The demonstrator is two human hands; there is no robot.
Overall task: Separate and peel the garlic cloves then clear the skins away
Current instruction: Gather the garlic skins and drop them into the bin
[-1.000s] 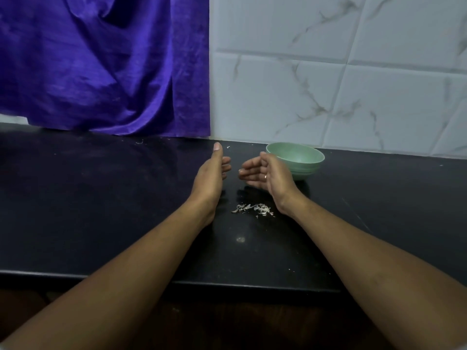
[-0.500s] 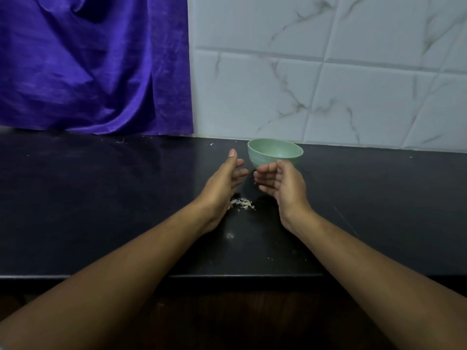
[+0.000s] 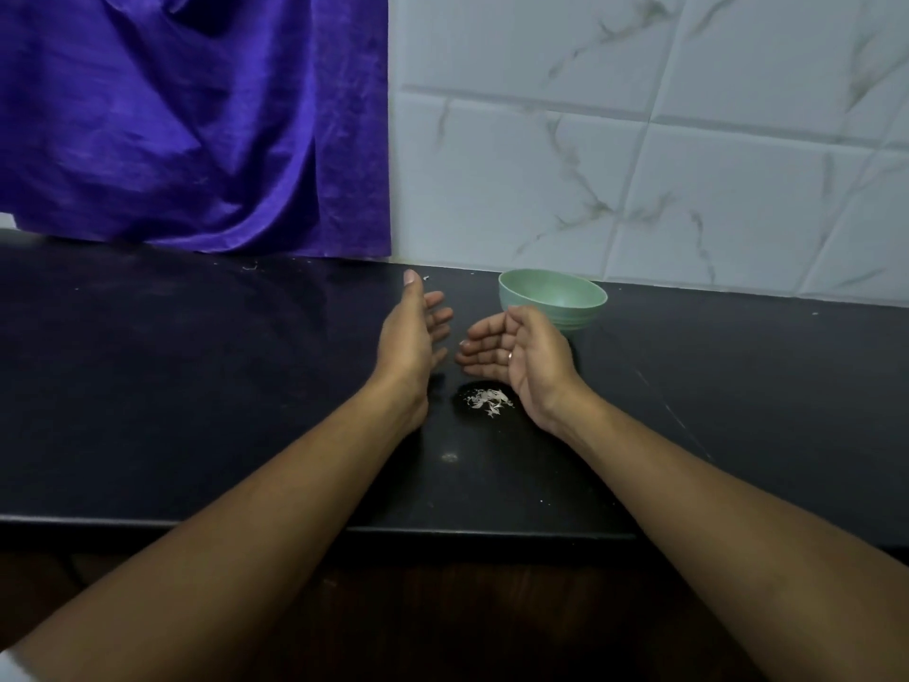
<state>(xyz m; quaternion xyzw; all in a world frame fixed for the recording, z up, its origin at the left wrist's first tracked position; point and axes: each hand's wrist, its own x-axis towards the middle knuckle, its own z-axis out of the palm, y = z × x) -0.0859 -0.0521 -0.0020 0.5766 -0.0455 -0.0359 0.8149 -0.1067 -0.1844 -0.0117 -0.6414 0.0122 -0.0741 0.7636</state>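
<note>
The left hand (image 3: 410, 337) and right hand (image 3: 521, 356) face palm to palm, each grip apart and empty. The garlic skins (image 3: 487, 400) lie on the desk (image 3: 196, 386) between both wrists. The green bowl (image 3: 551, 292) stands near the rear edge.

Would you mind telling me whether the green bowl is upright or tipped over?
Upright: the green bowl sits on its base on the black counter, rim facing up, behind the right hand.

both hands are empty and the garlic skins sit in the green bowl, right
Not quite. The head view shows the garlic skins lying on the black counter between the wrists, in front of the green bowl. The left hand and right hand are empty.
</note>
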